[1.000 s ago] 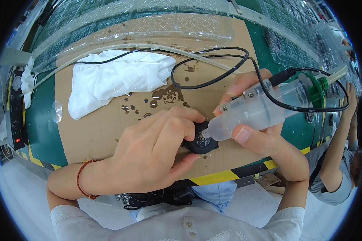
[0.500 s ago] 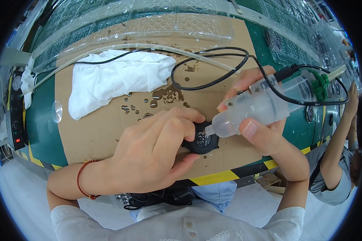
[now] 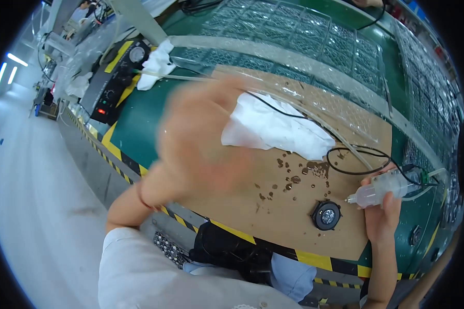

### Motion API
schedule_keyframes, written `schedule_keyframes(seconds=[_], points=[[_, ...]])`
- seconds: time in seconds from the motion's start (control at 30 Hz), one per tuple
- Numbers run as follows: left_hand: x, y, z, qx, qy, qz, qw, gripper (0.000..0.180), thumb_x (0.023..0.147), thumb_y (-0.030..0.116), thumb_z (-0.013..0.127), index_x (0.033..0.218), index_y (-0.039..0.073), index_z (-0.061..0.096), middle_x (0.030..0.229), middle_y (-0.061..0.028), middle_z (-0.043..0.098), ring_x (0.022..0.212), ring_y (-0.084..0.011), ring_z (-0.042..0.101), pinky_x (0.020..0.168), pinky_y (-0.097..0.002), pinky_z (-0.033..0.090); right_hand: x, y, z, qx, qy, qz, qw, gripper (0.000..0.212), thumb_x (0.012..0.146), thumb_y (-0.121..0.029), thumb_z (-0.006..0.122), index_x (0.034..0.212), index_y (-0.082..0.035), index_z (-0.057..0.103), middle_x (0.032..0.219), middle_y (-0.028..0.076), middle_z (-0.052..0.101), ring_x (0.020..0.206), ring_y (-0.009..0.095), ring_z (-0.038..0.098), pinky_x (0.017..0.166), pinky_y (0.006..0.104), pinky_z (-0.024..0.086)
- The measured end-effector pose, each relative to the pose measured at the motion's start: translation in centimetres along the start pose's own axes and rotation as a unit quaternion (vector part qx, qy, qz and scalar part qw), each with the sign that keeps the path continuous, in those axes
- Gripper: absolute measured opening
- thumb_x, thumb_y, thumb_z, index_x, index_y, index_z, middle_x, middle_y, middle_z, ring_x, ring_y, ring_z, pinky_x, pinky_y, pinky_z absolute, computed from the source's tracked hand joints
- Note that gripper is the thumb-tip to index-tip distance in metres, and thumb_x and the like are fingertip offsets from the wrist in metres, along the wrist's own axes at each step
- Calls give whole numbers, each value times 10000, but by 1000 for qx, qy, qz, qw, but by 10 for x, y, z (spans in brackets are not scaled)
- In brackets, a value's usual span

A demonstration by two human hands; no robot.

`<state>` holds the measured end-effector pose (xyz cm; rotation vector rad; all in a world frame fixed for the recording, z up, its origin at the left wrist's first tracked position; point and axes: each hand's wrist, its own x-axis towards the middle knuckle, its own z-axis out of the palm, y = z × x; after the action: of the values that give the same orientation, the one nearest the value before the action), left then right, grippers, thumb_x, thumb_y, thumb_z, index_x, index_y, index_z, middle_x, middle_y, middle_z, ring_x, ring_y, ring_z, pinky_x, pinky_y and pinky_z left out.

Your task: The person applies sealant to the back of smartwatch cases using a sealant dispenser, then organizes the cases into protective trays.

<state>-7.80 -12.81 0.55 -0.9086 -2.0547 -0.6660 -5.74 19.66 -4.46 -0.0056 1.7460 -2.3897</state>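
A black round watch case point(image 3: 326, 215) with a shiny round back lies on the brown cardboard sheet point(image 3: 288, 226), with neither hand touching it. My right hand point(image 3: 382, 218) is wrapped round a translucent dispensing syringe point(image 3: 379, 190) with a narrow nozzle and a green cap. Its nozzle points left, just above and to the right of the watch case. My left hand point(image 3: 206, 136) is lifted over the left part of the cardboard, beside the folded white cloth point(image 3: 273, 126); motion smears its fingers, and whether they grip anything is not visible.
Dark wet drops point(image 3: 295, 179) spot the cardboard. A black cable point(image 3: 358, 173) and a clear hose run across it to the syringe. At the left stands a black control box point(image 3: 116, 82) with a lit red switch. Clear plastic trays point(image 3: 294, 31) line the back.
My left hand has let go of the watch case and moved up and left. The syringe nozzle has come away from the case. The view has swung to the left.
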Motion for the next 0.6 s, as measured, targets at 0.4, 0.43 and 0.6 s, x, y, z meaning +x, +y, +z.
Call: schedule_keyframes(seconds=[0.4, 0.43, 0.6], points=[[-155, -170, -189, 389, -31, -338, 856, 722, 737, 301, 715, 1303, 2, 380, 1298, -165, 457, 1212, -281, 425, 1001, -349, 314, 8, -9, 14, 163, -117, 56, 978, 535, 912, -267, 465, 1324, 18, 278, 1237, 192, 465, 1064, 286, 538, 924, 395, 443], [-151, -169, -188, 350, -22, -332, 876, 689, 748, 250, 714, 1303, 8, 385, 1280, -157, 480, 1203, -256, 442, 996, -329, 322, 10, -11, 11, 149, -94, 51, 983, 535, 912, -267, 465, 1324, 18, 278, 1237, 192, 465, 1064, 286, 538, 924, 395, 443], [-154, -171, -183, 309, -9, -285, 907, 631, 765, 81, 677, 1318, 28, 378, 1293, -93, 489, 1194, -227, 452, 1006, -311, 304, 20, -10, 9, 152, -95, 50, 983, 483, 911, -177, 473, 1314, 13, 286, 1231, 205, 468, 1119, 311, 504, 964, 401, 414]])
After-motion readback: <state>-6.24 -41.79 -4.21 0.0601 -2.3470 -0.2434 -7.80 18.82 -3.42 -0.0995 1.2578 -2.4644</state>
